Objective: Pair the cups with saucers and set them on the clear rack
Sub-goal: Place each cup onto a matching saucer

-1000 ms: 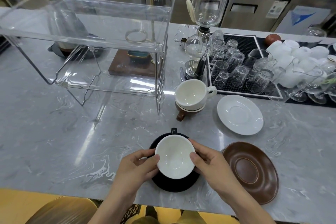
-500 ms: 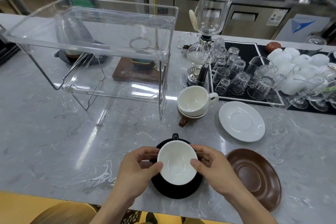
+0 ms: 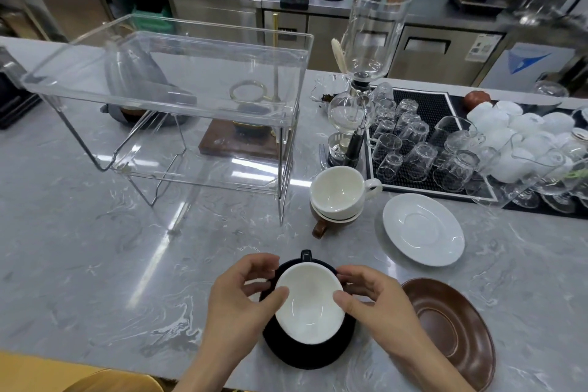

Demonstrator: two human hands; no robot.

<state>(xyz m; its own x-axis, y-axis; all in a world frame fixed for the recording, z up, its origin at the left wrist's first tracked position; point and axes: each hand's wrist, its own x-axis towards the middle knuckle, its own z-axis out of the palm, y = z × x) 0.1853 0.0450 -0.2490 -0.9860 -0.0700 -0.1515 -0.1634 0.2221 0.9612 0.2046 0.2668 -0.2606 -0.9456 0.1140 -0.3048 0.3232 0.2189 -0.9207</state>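
Observation:
A black cup (image 3: 310, 302) with a white inside stands on a black saucer (image 3: 305, 355) near the counter's front edge. My left hand (image 3: 243, 299) grips the cup's left rim and my right hand (image 3: 375, 299) grips its right rim. Its handle points away from me. A white cup (image 3: 339, 189) is stacked on other cups, with a brown cup (image 3: 319, 227) at the bottom. A white saucer (image 3: 423, 229) and a brown saucer (image 3: 451, 328) lie to the right. The clear rack (image 3: 165, 95) stands at the back left, with nothing on its shelf.
A glass siphon coffee maker (image 3: 362, 79) stands behind the cup stack. A black mat (image 3: 426, 102) at the right holds several upturned glasses and white cups. A wooden base (image 3: 238, 143) and a grey kettle (image 3: 133, 79) sit behind the rack.
Both hands stay on the black cup and saucer. The view has tilted up a little, so more of the back counter shows.

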